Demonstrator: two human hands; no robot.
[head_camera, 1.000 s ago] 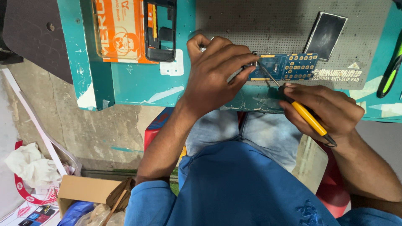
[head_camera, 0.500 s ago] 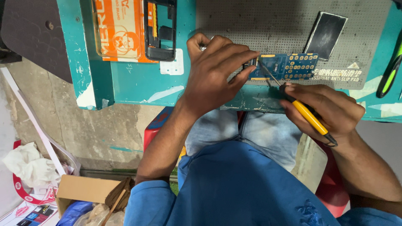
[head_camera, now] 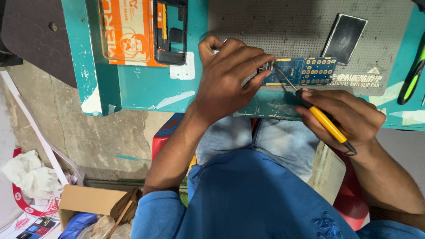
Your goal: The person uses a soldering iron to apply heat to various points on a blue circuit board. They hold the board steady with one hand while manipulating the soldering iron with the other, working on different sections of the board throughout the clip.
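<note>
On circuit board [head_camera: 305, 71], right hand [head_camera: 345, 117] gripping screwdriver [head_camera: 325, 124]

Teal worn workbench [head_camera: 146, 88], grey perforated mat [head_camera: 265, 22] on top; bare concrete floor [head_camera: 102, 137]; cardboard box [head_camera: 84, 200] below.

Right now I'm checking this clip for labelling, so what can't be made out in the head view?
- The left end of the blue circuit board: covered by the left hand.
- What the screwdriver tip touches: too small to tell.
- The green-handled tool: cut off by the right frame edge.
- The right hand palm and grip: hidden behind its own fingers.
- The cardboard box contents: partly hidden and unclear.
</note>
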